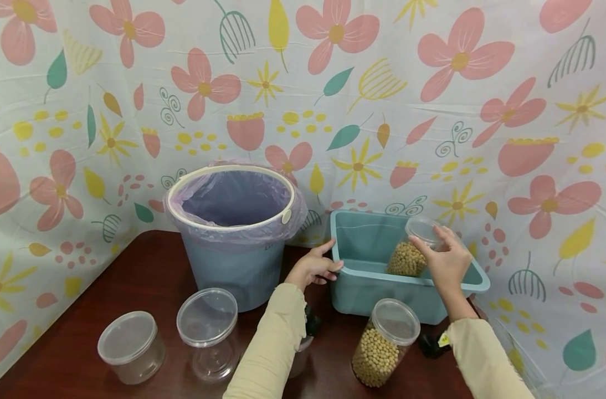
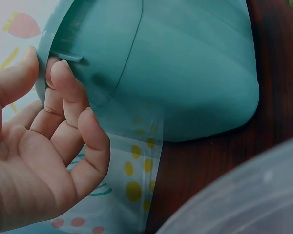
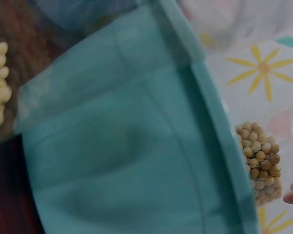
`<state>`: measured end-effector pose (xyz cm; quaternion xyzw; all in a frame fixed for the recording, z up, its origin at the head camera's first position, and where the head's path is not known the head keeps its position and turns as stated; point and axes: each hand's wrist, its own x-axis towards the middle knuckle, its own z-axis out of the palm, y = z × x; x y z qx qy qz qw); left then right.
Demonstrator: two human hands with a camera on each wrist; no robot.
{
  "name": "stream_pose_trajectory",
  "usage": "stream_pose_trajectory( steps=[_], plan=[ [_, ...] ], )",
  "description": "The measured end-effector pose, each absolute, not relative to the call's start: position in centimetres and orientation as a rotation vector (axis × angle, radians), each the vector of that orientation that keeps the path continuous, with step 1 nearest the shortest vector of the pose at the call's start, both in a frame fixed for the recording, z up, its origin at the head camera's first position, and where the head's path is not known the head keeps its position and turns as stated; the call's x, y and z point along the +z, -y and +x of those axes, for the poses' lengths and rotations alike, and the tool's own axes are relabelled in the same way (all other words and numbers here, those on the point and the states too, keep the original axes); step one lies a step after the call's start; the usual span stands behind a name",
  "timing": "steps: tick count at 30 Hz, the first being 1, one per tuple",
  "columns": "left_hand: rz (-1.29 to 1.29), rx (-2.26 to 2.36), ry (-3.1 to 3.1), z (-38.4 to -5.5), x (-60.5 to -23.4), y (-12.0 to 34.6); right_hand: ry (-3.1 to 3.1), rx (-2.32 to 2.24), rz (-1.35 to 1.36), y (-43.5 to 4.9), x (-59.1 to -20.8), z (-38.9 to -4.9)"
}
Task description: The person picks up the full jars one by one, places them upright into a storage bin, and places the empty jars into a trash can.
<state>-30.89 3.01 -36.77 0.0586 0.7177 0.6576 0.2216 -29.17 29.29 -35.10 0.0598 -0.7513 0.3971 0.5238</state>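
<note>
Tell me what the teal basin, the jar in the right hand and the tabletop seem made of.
Teal basin: probably molded plastic, smooth, satiny; even color, rounded lip.
Jar in the right hand: likely clear, glossy plastic; the wall is transparent, so glass stays possible.
Tabletop: perhaps wood or laminate, slight sheen; reddish brown, faintly streaked.

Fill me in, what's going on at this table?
A person is handling a lidded jar of beans: the right-hand grip has it near the top, with its lower part down inside the teal tub. The left-hand grip holds the tub's left rim. A second bean jar stands in front of the tub. Whether the held jar's base touches the tub's floor is hidden.
</note>
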Motion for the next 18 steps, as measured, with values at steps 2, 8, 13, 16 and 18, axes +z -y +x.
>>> stream_pose_trajectory(
  steps=[2,8,13,16,18],
  plan=[
    [0.165,1.815,-1.986,-30.9,-36.7,-3.0,1.776,0.963,0.171,-30.3,-36.5,-30.2],
    [0.166,1.810,-1.999,-30.9,-36.7,-2.9,1.787,0.862,0.171,-34.0,-41.5,-34.0],
    [0.170,1.812,-2.006,-30.8,-36.7,-3.0,1.877,0.862,0.191,-34.8,-42.4,-33.8],
    [0.169,1.808,-2.012,-30.8,-36.7,-3.1,1.920,0.841,0.178,-35.0,-42.6,-33.9],
    [0.164,1.807,-2.016,-30.8,-36.7,-3.1,1.936,0.824,0.185,-35.2,-42.9,-34.1]
  ],
)
